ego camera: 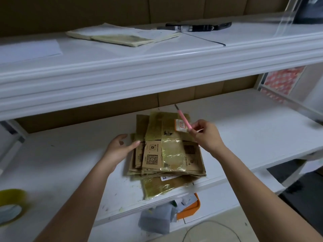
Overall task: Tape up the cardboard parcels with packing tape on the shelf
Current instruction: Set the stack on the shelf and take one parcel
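Note:
A stack of flat cardboard parcels (166, 154), partly wrapped in yellowish tape, lies on the middle white shelf (244, 130). My left hand (120, 145) rests flat against the stack's left edge, fingers apart. My right hand (206, 135) hovers over the stack's right side and grips a thin pink-handled knife (182, 119), its blade pointing up and away. A roll of yellowish packing tape (11, 205) lies at the shelf's near left corner, far from both hands.
On the upper shelf (157, 55) lie flat taped parcels (122, 36) and a black tool (197, 26). A strip of clear tape (286, 16) hangs at top right. Below the shelf sit an orange tray (190, 208) and grey bags (155, 222).

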The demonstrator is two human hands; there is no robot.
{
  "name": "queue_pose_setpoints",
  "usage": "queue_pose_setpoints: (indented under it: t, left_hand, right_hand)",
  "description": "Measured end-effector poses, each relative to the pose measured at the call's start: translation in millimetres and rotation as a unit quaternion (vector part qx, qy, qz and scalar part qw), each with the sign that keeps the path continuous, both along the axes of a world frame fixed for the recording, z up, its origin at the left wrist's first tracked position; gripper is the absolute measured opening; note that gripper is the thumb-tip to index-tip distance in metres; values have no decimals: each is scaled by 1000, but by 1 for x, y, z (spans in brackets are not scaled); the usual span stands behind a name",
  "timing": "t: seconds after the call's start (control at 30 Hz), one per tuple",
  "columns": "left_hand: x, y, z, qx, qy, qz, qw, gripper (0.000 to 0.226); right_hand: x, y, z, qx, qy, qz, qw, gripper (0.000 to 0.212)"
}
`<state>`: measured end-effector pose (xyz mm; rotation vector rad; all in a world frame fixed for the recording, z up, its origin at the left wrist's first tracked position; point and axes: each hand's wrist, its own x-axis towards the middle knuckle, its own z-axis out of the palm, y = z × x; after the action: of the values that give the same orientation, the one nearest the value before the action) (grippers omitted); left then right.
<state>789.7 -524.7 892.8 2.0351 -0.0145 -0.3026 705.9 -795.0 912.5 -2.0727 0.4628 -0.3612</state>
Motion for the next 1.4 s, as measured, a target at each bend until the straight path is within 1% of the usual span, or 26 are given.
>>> queue_pose_setpoints:
  t: [0.07, 0.13, 0.2, 0.3, 0.37, 0.43, 0.53, 0.57, 0.67, 0.7, 0.73, 0.8, 0.83, 0.87, 0.93, 1.0, 1.03, 1.13, 1.2, 1.23, 1.3, 1.33, 1.4]
  left_hand:
    - [-3, 10, 10, -17, -39, -12, 999, 50]
    - [-9, 20, 20, -53, -58, -26, 997, 27]
    - [-18, 29, 29, -85, -50, -35, 995, 14]
    - [-32, 47, 37, -125, -3, -57, 991, 15]
    - [-39, 63, 39, -138, 20, -56, 989, 20]
    - [-43, 80, 37, -144, 27, -40, 988, 22]
    - [-44, 106, 30, -160, 30, -2, 987, 18]
    - [-44, 114, 28, -164, 33, 9, 986, 15]
    - [-41, 140, 18, -154, 27, 37, 987, 10]
    - [-39, 150, 13, -129, 12, 53, 990, 9]
    - [-35, 160, 5, -86, -13, 79, 993, 8]
    - [-24, 183, -15, 55, -69, 135, 987, 8]
    - [-18, 193, -27, 137, -89, 152, 975, 10]
    - [-13, 202, -36, 214, -100, 156, 959, 12]
    - [-8, 213, -54, 325, -105, 137, 930, 9]
    - [-7, 216, -69, 389, -106, 103, 909, 9]
    - [-6, 216, -75, 401, -97, 96, 906, 13]
    - [-2, 206, -79, 362, -67, 105, 924, 25]
    - [4, 193, -76, 318, -89, 100, 938, 26]
    - [7, 184, -74, 286, -110, 90, 948, 24]
    - [10, 160, -68, 174, -143, 81, 971, 18]
    - [10, 146, -63, 115, -133, 77, 981, 16]
    - [7, 116, -51, 24, -79, 45, 996, 21]
  right_hand:
    - [3, 24, 18, 55, -6, 37, 998, 7]
    - [5, 51, 31, 78, 0, 86, 993, 8]
    - [11, 80, 35, 88, 2, 123, 989, 8]
    - [24, 122, 32, 105, 1, 156, 982, 15]
    - [29, 149, 26, 154, 7, 186, 970, 16]
    - [33, 172, 22, 178, 19, 208, 962, 20]
    - [39, 202, 14, 200, 18, 231, 952, 23]
    - [40, 211, 12, 195, 15, 238, 951, 21]
    - [45, 228, 2, 123, -1, 249, 961, 22]
    - [47, 231, -1, 97, -8, 245, 965, 22]
    - [49, 231, -3, 60, -14, 239, 969, 22]
    - [52, 226, -8, -38, -33, 227, 973, 24]
    - [53, 221, -10, -88, -42, 221, 970, 25]
    - [52, 217, -11, -128, -54, 216, 967, 23]
    - [51, 207, -15, -185, -89, 201, 958, 14]
    - [50, 197, -20, -230, -115, 185, 948, 10]
    - [49, 192, -22, -245, -117, 175, 946, 10]
    - [44, 171, -20, -252, -103, 137, 952, 14]
    - [42, 151, -21, -269, -70, 94, 956, 21]
    - [42, 140, -22, -284, -36, 65, 956, 27]
    - [37, 120, -21, -298, 58, 14, 953, 43]
    - [33, 112, -19, -279, 101, 1, 955, 53]
    - [24, 97, -17, -235, 157, -4, 959, 74]
